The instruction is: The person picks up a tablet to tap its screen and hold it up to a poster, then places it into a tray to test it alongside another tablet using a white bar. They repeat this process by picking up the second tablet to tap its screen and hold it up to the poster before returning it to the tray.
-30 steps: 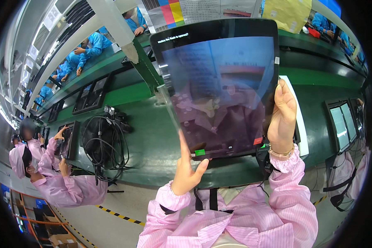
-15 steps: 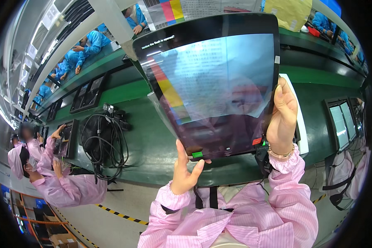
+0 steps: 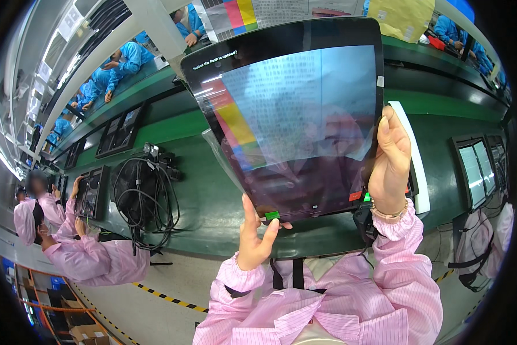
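Both my hands hold up a large black tablet (image 3: pixel 304 190), tilted above the bench. Its lit screen displays a camera picture of a printed sheet with colour bars, with a green and a red mark along the bottom. My left hand (image 3: pixel 255 238) grips the lower left corner, thumb on the front near the green mark and fingers partly behind. My right hand (image 3: pixel 391 164) is closed round the right edge, its fingers partly hidden behind the tablet. A clear film (image 3: pixel 215 146) sticks out past the tablet's left edge. Behind it hangs a sheet with colour bars (image 3: pixel 235 14).
A green workbench (image 3: pixel 206 201) runs across. Coiled black cables (image 3: pixel 137 201) lie at left, and a white panel (image 3: pixel 416 161) stands at right behind my hand. Lit devices (image 3: pixel 477 172) rest farther right. Co-workers in pink (image 3: pixel 97 259) and in blue (image 3: pixel 126 63) sit at the benches.
The tablet has shifted slightly left with both my hands still on it. At left, the co-worker in pink has lowered a hand toward a device and turned the head.
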A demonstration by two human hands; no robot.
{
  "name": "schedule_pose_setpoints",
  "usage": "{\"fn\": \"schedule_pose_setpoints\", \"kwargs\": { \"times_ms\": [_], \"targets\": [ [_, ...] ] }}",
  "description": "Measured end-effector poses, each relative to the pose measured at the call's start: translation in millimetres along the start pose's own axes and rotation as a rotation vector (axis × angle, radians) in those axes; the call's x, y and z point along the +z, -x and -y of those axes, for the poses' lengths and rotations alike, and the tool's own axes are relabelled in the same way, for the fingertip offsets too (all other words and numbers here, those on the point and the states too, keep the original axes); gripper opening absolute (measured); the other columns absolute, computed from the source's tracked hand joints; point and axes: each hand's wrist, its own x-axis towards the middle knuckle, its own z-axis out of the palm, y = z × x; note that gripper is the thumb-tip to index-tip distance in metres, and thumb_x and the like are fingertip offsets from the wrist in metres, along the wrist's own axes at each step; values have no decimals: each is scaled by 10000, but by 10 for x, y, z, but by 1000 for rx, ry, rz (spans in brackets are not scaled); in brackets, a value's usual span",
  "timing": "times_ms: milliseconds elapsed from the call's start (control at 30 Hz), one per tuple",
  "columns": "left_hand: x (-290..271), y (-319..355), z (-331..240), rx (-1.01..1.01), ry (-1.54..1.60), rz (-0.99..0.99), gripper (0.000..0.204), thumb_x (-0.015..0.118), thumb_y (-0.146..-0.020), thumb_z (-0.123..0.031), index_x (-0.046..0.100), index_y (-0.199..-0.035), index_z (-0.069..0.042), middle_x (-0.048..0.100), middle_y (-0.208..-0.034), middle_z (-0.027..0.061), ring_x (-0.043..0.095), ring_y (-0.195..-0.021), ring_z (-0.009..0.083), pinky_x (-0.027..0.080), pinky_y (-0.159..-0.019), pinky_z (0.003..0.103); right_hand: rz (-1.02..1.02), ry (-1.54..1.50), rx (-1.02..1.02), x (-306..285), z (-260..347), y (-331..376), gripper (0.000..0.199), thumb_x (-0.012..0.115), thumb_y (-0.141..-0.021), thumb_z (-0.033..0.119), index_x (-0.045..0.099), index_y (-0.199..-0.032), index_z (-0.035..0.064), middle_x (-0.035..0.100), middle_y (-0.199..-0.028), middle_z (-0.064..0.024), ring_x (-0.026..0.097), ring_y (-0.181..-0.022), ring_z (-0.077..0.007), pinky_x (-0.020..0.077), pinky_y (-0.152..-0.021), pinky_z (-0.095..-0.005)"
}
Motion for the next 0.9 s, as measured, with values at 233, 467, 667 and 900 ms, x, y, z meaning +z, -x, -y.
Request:
{"fn": "schedule_pose_setpoints", "kwargs": {
  "times_ms": [233, 467, 667, 900],
  "targets": [
    [-34, 2, 17, 3, 10, 12, 729, 431, -888, 9, -28, -1441, -105, 582, -1011, 177, 642, -747, 227, 500, -659, 303, 63, -29, -15, 14, 8, 10, 161, 510, -924, 150, 473, -1004, 15, 598, -967, -73, 553, -865, -87, 416, -798, -230],
    [-40, 9, 21, -1, 21, 19, 693, 395, -906, 3, -28, -1442, -116, 575, -1042, 179, 644, -756, 231, 503, -662, 300, 36, -17, -7, 44, 14, 11, 166, 508, -925, 159, 471, -991, 11, 599, -939, -69, 553, -832, -85, 424, -775, -229],
    [-50, 20, 38, 5, 39, 12, 690, 396, -906, 0, -19, -1444, -120, 570, -1053, 180, 645, -753, 235, 503, -660, 302, 17, -10, 9, 53, 8, 14, 163, 505, -927, 160, 469, -983, 11, 597, -931, -65, 551, -825, -81, 424, -771, -225],
    [-46, 12, 29, -4, 42, 1, 696, 408, -900, 9, -5, -1445, -122, 566, -1066, 181, 645, -758, 238, 508, -663, 306, 14, 5, 8, 50, 4, 6, 163, 504, -927, 168, 472, -972, 14, 599, -931, -65, 553, -828, -82, 424, -772, -226]
  ]
}}
